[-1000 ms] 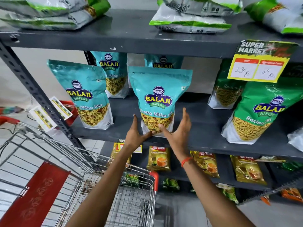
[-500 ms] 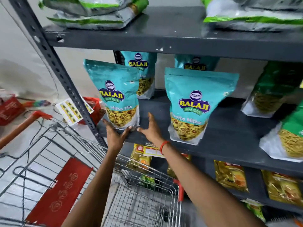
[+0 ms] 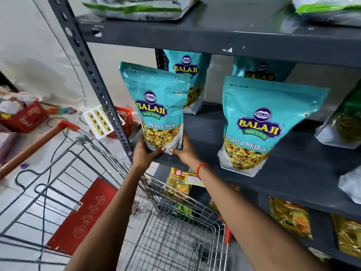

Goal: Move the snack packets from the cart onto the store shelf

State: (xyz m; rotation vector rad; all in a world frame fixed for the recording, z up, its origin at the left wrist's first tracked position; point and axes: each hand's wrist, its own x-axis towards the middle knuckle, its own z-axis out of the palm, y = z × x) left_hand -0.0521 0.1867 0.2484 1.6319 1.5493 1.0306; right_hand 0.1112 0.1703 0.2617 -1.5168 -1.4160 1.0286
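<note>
A teal Balaji Mitha Mix packet (image 3: 156, 106) stands upright at the left front of the grey middle shelf (image 3: 293, 167). My left hand (image 3: 145, 153) grips its bottom left corner and my right hand (image 3: 184, 151) grips its bottom right corner. A second teal Khatta Mitha packet (image 3: 261, 122) stands free to the right. Two more teal packets (image 3: 187, 73) stand behind them at the back. The wire cart (image 3: 172, 237) sits below my arms; I see no packets in its basket.
A grey upright post (image 3: 93, 81) borders the shelf on the left. Green packets (image 3: 347, 122) stand at the right, white-green bags (image 3: 140, 8) lie on the top shelf, yellow packets (image 3: 289, 218) fill the lower shelf. Red baskets (image 3: 25, 116) sit on the floor at left.
My hands left the Khatta Mitha packet, moved left, and closed on the bottom of the Mitha Mix packet. The view shifted left.
</note>
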